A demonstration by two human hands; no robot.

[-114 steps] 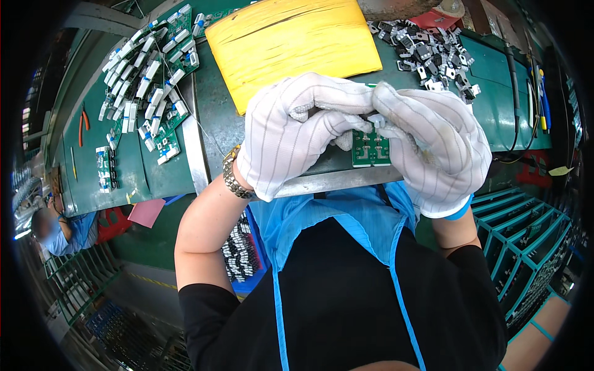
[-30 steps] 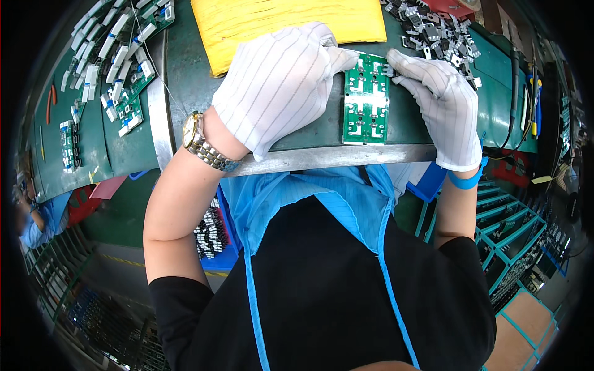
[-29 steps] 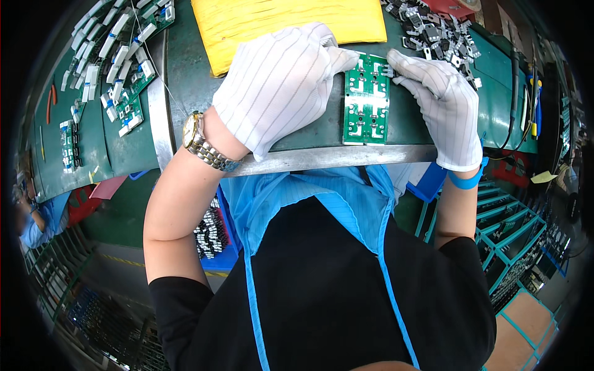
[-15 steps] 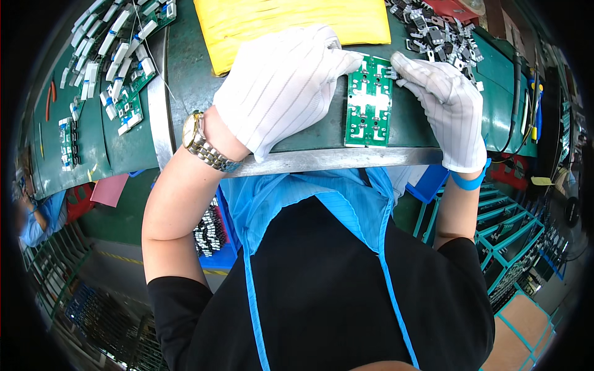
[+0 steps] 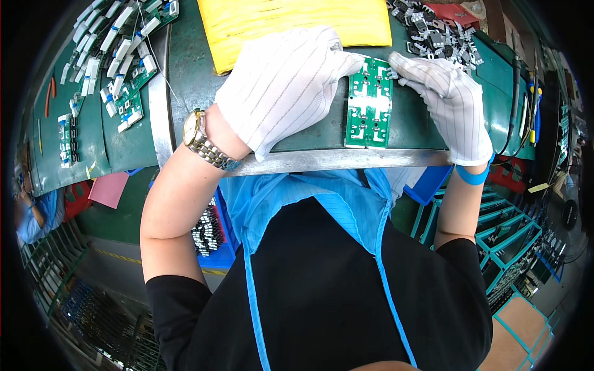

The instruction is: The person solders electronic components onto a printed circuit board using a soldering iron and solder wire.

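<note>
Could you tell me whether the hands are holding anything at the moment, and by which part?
The green circuit board lies flat on the bench. The left hand touches its upper left corner, the right hand its upper right corner; neither lifts it.

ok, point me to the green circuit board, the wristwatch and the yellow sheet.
green circuit board [image 5: 369, 105], head view, middle of its face.
wristwatch [image 5: 195, 130], head view, on the dial.
yellow sheet [image 5: 291, 18], head view, its bare centre.

left hand [image 5: 281, 86]: gloved, fingers bent, palm down | right hand [image 5: 448, 105]: gloved, fingertips down
</note>
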